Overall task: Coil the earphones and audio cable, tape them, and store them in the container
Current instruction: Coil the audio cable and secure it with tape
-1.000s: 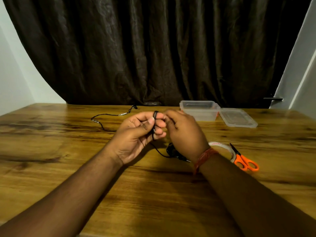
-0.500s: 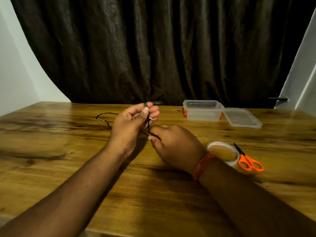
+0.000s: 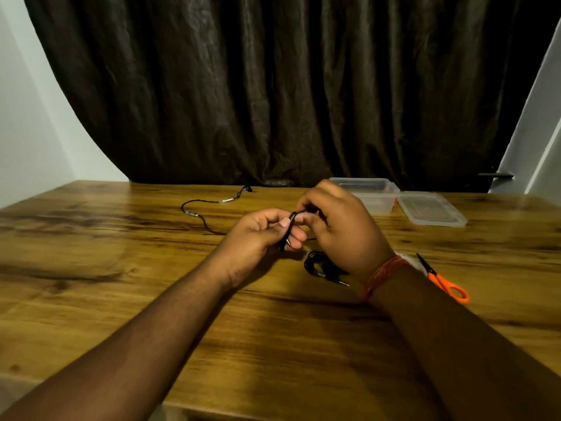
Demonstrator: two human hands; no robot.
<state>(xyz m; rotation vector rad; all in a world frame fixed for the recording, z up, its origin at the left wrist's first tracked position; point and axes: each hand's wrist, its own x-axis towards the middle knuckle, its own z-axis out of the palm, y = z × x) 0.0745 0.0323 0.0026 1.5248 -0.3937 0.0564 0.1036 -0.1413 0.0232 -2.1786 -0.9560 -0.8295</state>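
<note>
Black cord (image 3: pixel 294 214) runs between my two hands, held up just above the wooden table (image 3: pixel 121 268). My left hand (image 3: pixel 261 238) has its fingers curled round a few loops of it, the thumb pressing the strands against my forefinger. My right hand (image 3: pixel 340 226) pinches the same cord at its upper end, fingers bent inward, touching the left fingertips. From my left hand the cord trails away over the table toward the far edge, bending past two small silvery pieces to its end at the foot of the dark curtain (image 3: pixel 273 86). Just below my right wrist lies a second black cable (image 3: pixel 318 265), bundled loosely, its plug pointing right. Beside my right forearm are orange-handled scissors (image 3: pixel 446 284), with a bit of the tape roll (image 3: pixel 413 262) showing behind my wrist thread. Farther back stands the clear container (image 3: pixel 376 192), open, its lid (image 3: pixel 431 209) lying flat just to its right.
</note>
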